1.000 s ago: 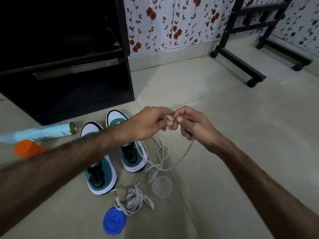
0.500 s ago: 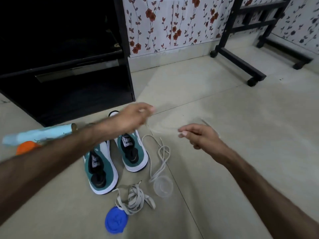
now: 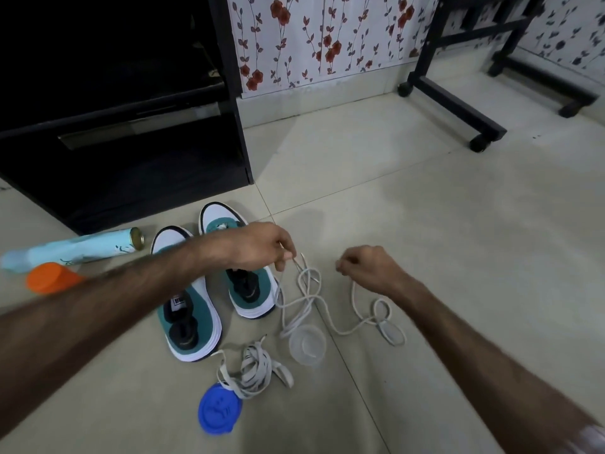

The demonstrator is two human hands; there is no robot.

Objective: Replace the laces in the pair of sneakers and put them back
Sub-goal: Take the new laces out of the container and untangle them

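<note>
The person's left hand (image 3: 262,245) reaches across the toe end of the sneakers, its fingertips curled and pinching one end of a thin white round lace (image 3: 306,301) low over the floor. The right hand (image 3: 363,267) hangs just to the right, fingers curled in; a strand of the same cord drops from under it, so it appears to be holding the lace too, though the contact itself is hidden by the knuckles. Between and below the two hands the lace lies in loose loops on the beige tiled floor (image 3: 458,240), one run trailing right into a small knot-like curl.

The pair of teal-and-white sneakers stands side by side on the floor, toes pointing toward a black cabinet (image 3: 124,152): the left sneaker (image 3: 188,319) partly under the forearm, the right sneaker (image 3: 248,286) just beside it (neither shows any lace in its eyelets). A bundle of flat grey-white laces (image 3: 253,371) lies heaped near the heels, touching a blue round lid (image 3: 218,411). A clear plastic cup (image 3: 307,345) sits on the tiles at the foot of the round lace's loops. Farther left lie a pale blue spray can (image 3: 75,249) on its side and an orange cap (image 3: 49,278) next to it. A black wheeled stand (image 3: 458,106) stands by the floral wall.
</note>
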